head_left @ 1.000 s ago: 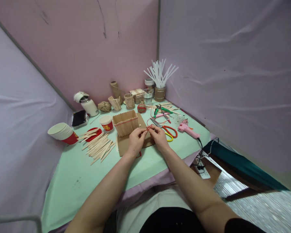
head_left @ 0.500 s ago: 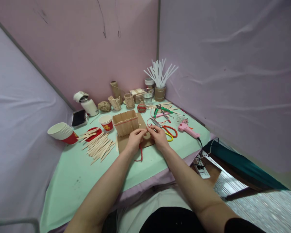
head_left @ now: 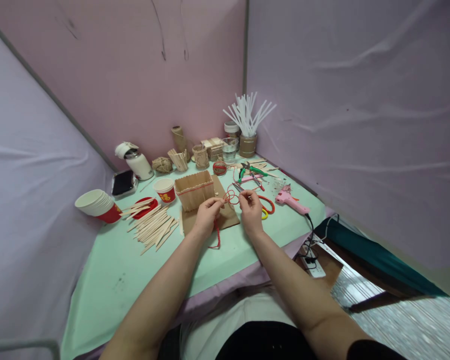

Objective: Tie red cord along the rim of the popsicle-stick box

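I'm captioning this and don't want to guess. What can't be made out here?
All in the head view:
Whether the orange handle and yellow handle share one pivot: the right hand covers that spot.
What lies inside the left hand: its back faces the camera.
How the red cord crosses itself: too thin.
The inside bottom of the stick box: its front wall hides it.

Both hands [head_left: 209,215] pinching red cord [head_left: 230,198] (loosely looped between them), brown scallop-rimmed box [head_left: 195,196] beside, pink glue gun [head_left: 292,202] rightward.
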`<state>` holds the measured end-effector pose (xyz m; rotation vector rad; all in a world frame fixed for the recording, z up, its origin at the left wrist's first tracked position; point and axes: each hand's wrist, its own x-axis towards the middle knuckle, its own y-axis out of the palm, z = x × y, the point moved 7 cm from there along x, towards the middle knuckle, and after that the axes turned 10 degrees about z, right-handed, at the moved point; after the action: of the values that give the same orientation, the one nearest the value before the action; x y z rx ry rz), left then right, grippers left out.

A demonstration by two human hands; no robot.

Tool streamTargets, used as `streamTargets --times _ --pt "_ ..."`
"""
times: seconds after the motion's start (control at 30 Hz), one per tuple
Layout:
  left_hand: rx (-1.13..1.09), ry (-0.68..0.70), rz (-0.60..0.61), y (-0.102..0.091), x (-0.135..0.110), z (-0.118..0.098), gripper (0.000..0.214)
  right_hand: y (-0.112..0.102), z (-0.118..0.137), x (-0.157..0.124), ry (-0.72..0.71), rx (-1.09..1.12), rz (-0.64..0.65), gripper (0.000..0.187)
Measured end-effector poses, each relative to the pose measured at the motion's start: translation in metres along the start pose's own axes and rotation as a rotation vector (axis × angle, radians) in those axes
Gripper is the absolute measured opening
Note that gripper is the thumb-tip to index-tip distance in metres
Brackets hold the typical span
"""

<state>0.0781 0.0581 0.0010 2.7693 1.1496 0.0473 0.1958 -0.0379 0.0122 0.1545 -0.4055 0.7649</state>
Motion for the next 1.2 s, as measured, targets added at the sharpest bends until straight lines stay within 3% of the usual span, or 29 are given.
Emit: streamTargets --times 0.1,0.27,0.33,0.67,0.9,1.03,1.2 --pt "-0.025 0.005 0.034 0.002 0.000 -0.002 0.024 -0.005 0.003 -0.001 -0.016 -0.096 -0.073 0.025" --pt "-0.028 0.019 0.040 0.001 -0.001 -0.004 0.027 0.013 0.002 0.001 -0.012 -0.071 0.160 0.024" --pt "-0.014 0.020 0.058 0.001 -0.001 -0.005 0.029 0.015 -0.001 0.001 0.032 -0.004 0.196 0.027" --pt "0.034 0.069 0.208 0.014 -0.006 -0.012 0.032 -0.018 -0.024 0.008 0.140 0.147 -0.185 0.034" --pt "-0.010 0.105 0.258 0.017 -0.011 -0.023 0.033 -0.027 -0.032 0.007 0.128 0.180 -0.292 0.033" --pt "0.029 0.119 0.189 0.011 -0.010 -0.024 0.033 -0.025 -0.027 0.006 0.123 0.057 -0.262 0.031" --pt "0.326 0.214 -0.079 -0.006 -0.012 -0.032 0.025 -0.015 0.012 -0.004 -0.125 -0.281 -0.230 0.038"
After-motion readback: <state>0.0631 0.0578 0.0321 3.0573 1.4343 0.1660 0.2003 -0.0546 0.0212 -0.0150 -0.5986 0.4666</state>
